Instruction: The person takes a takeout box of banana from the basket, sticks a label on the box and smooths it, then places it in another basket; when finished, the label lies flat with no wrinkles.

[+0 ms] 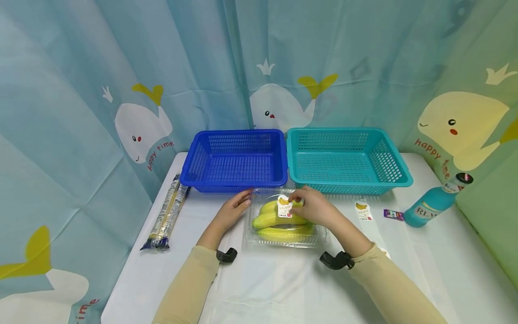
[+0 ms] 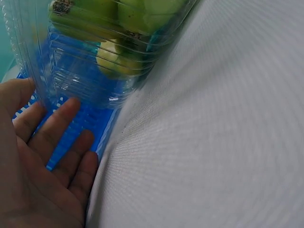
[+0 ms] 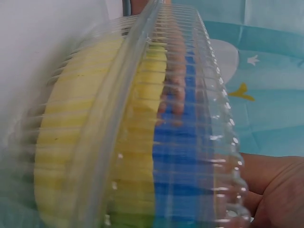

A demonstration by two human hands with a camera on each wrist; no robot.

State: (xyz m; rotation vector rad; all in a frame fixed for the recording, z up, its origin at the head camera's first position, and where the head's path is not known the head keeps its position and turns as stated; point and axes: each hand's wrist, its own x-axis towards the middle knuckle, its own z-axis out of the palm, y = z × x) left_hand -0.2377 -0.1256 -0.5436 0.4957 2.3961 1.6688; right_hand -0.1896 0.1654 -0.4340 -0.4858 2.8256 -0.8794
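Note:
A clear plastic clamshell box (image 1: pixel 319 240) holds several yellow bananas (image 1: pixel 267 220) with greenish ends. Over its lid sits a white banana-print sticker (image 1: pixel 284 208); my right hand (image 1: pixel 317 208) pinches its right edge between thumb and fingers. My left hand (image 1: pixel 231 211) steadies the box at its left side, fingers loosely extended. In the left wrist view the fingertips (image 2: pixel 71 105) lie right at the ribbed plastic wall. The right wrist view looks through the box's side, and the right hand (image 3: pixel 280 190) is partly hidden behind it.
A blue basket (image 1: pixel 234 183) and a teal basket (image 1: pixel 350 183) stand behind the box. On the right lie a sticker strip (image 1: pixel 363 211) and a small purple packet (image 1: pixel 393 214), beside a blue bottle (image 1: pixel 430 207). A long snack package (image 1: pixel 167 216) lies at the left edge.

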